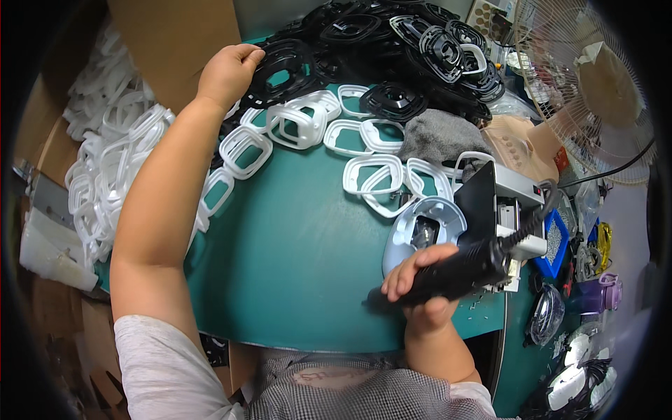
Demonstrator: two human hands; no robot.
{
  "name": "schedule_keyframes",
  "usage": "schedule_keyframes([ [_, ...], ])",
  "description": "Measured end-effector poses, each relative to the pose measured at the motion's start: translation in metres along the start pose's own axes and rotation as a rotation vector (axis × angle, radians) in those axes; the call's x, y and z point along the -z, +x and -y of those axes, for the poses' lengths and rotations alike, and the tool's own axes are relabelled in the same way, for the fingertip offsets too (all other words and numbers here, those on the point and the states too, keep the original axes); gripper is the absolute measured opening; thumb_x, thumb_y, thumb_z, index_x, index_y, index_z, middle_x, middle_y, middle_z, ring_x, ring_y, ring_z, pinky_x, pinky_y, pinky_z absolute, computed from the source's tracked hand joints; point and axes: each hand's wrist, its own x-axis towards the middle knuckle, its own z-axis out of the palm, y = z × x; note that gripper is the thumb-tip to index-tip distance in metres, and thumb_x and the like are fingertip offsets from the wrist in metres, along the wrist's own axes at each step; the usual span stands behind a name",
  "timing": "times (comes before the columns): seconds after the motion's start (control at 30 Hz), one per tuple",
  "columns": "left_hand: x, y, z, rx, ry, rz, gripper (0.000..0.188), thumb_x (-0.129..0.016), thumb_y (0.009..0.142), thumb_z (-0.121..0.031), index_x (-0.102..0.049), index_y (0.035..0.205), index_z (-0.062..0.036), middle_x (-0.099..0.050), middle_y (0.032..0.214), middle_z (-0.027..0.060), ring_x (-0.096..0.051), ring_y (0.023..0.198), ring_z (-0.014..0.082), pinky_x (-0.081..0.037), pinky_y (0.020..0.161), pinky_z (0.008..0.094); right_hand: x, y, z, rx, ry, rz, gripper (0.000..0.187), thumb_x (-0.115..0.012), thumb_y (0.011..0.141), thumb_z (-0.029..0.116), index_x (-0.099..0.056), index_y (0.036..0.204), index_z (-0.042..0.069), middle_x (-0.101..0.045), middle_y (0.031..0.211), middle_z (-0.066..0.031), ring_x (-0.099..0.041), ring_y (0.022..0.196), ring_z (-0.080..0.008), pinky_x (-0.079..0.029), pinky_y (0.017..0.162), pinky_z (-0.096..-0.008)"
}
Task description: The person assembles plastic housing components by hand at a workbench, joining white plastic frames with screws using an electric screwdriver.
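At the far left of the work surface, my left hand (227,75) pinches the rim of a black plastic frame (283,52) that has a central opening. Other black parts crowd around that frame. My right hand (427,287) is wrapped around a black electric screwdriver (455,273), its cord running up to the right and its tip pointing left. Just beyond the right hand sits a light-blue curved holder (399,238) with a dark piece inside. White plastic frames (245,150) lie in a loose arc between my hands.
A pile of white frames (115,154) fills the left side beside cardboard (175,42). Black parts (378,56) heap at the back. A grey cloth (441,133), a white-and-black machine (511,189), a fan (595,84), a blue tray (553,245) and a purple bottle (595,295) line the right.
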Motion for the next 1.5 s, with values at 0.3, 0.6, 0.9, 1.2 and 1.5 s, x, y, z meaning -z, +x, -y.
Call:
schedule_keyframes([
  [0.3,0.023,-0.132,-0.044,0.372,-0.320,0.694,0.031,-0.060,0.091,-0.033,-0.069,0.097,-0.0037,-0.065,0.079,0.0024,-0.057,0.072,0.0112,-0.047,0.066,0.0276,0.007,0.009,0.003,0.005,-0.013,-0.071,0.066,-0.074,0.075,0.052,-0.046,0.111,0.004,-0.054,0.071,-0.0081,-0.056,0.056,-0.0183,-0.051,0.056,-0.0337],
  [0.6,0.009,-0.237,-0.066,0.154,-0.217,0.652,0.024,-0.064,0.088,-0.021,-0.067,0.106,-0.0038,-0.065,0.098,0.0080,-0.062,0.089,0.0179,-0.049,0.078,0.0324,0.016,0.017,0.000,0.005,0.022,0.036,0.060,-0.067,0.081,0.053,-0.048,0.111,0.004,-0.054,0.073,-0.0072,-0.057,0.058,-0.0184,-0.052,0.057,-0.0332],
  [0.9,0.034,-0.321,-0.097,-0.127,-0.090,0.502,0.052,-0.079,0.069,-0.024,-0.063,0.117,-0.0150,-0.052,0.130,0.0137,-0.048,0.121,0.0349,-0.041,0.100,0.0432,0.017,0.014,-0.002,0.019,0.038,0.076,0.063,-0.060,0.085,0.058,-0.049,0.116,0.003,-0.051,0.075,-0.0054,-0.055,0.058,-0.0163,-0.050,0.058,-0.0330],
  [1.2,0.025,-0.280,-0.092,-0.179,-0.140,0.261,0.037,-0.073,0.075,-0.019,-0.065,0.109,-0.0095,-0.062,0.111,0.0121,-0.057,0.105,0.0313,-0.044,0.092,0.0413,0.017,0.015,-0.001,0.038,0.013,0.080,0.064,-0.059,0.085,0.058,-0.047,0.116,0.003,-0.051,0.075,-0.0055,-0.054,0.058,-0.0160,-0.049,0.057,-0.0324],
  [1.5,-0.033,-0.219,-0.043,-0.305,0.252,0.320,0.022,-0.067,0.080,-0.011,-0.067,0.101,-0.0122,-0.062,0.112,0.0086,-0.054,0.110,0.0300,-0.044,0.094,0.0402,0.015,0.014,-0.002,0.021,-0.001,0.060,0.064,-0.062,0.084,0.058,-0.047,0.114,0.003,-0.051,0.074,-0.0056,-0.054,0.057,-0.0160,-0.050,0.056,-0.0319],
])
